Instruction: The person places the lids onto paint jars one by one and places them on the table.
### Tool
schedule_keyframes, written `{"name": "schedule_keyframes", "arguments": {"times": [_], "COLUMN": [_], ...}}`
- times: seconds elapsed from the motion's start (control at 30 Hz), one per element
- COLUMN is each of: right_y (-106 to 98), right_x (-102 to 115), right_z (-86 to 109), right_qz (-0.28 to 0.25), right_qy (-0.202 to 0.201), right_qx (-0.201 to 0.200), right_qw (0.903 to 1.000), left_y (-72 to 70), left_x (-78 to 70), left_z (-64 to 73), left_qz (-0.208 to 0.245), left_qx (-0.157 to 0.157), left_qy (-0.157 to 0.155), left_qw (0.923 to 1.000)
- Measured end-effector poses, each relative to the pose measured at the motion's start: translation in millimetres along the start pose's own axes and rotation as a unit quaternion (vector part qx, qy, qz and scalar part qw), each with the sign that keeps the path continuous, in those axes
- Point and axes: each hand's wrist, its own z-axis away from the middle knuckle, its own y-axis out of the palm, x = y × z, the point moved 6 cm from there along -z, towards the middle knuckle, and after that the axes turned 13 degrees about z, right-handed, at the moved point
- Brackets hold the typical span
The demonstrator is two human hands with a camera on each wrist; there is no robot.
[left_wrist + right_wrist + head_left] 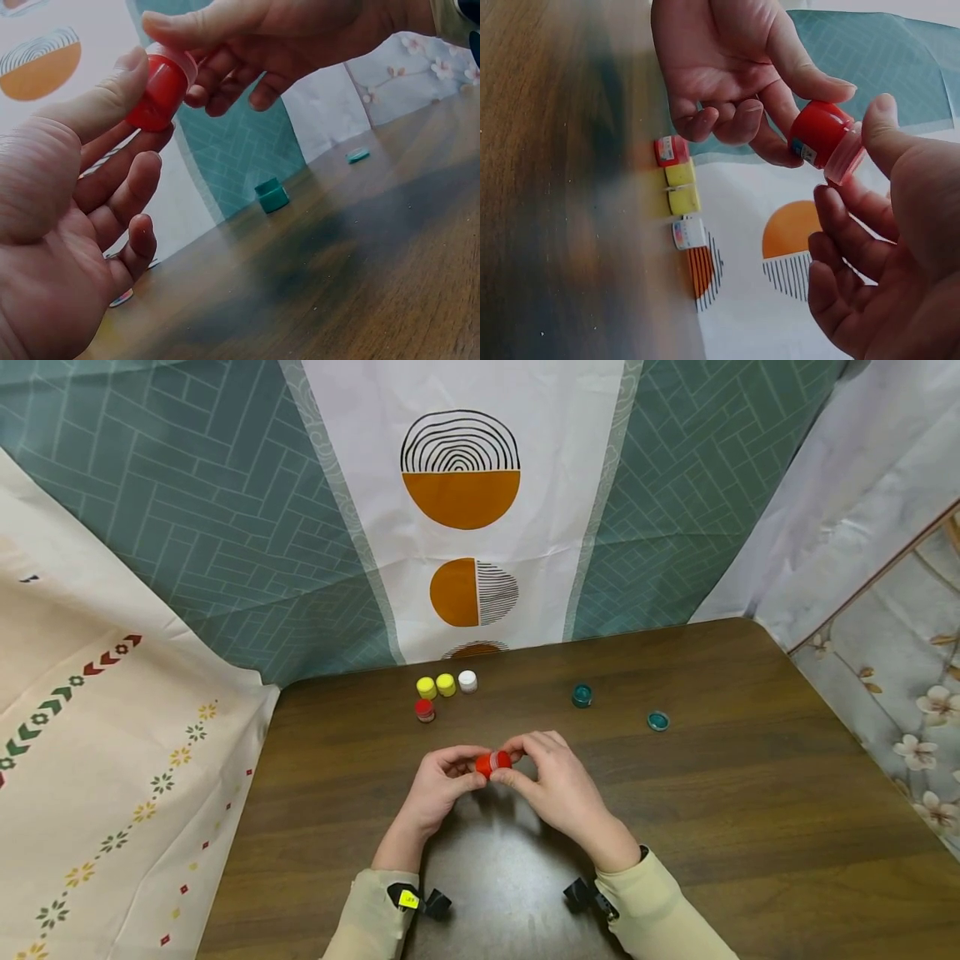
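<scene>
A small red paint jar (492, 764) is held up between both hands above the table, lying tilted on its side. My left hand (437, 789) pinches its red body between thumb and fingers. At the other end, my right hand (561, 787) has its thumb and fingertips on the jar's pale, see-through rim. A label shows on the side of the red jar (819, 136) in the right wrist view. In the left wrist view, the lower fingers of the right hand (255, 45) hang loosely curled beside the jar.
At the back stand two yellow jars (426, 687), a white jar (468, 682) and another red jar (425, 710). An open teal jar (582, 696) is right of them, its teal lid (658, 721) lying apart. Cloth hangs behind the wooden table (750, 793).
</scene>
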Motion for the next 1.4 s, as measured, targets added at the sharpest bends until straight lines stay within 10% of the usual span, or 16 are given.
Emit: {"name": "schedule_keyframes", "arguments": {"times": [0.43,0.97,1.4], "right_y": [1.0,-14.7,-15.7], "right_x": [-4.4,8.4,11.4], "right_z": [2.4,1.9,2.0], "right_qz": [-0.001,-0.012,-0.011], "right_qy": [0.006,-0.163,-0.198], "right_qx": [0.014,-0.083,-0.108], "right_qw": [0.9999,0.9831,0.9742], "left_y": [2.5,-2.3,0.9], "left_x": [-3.6,-3.0,-5.5], "left_z": [0.6,1.6,2.7], "left_qz": [0.008,0.041,0.050], "left_qx": [0.003,-0.001,0.025], "left_qy": [0.009,0.013,0.019], "left_qw": [0.9999,0.9991,0.9982]}}
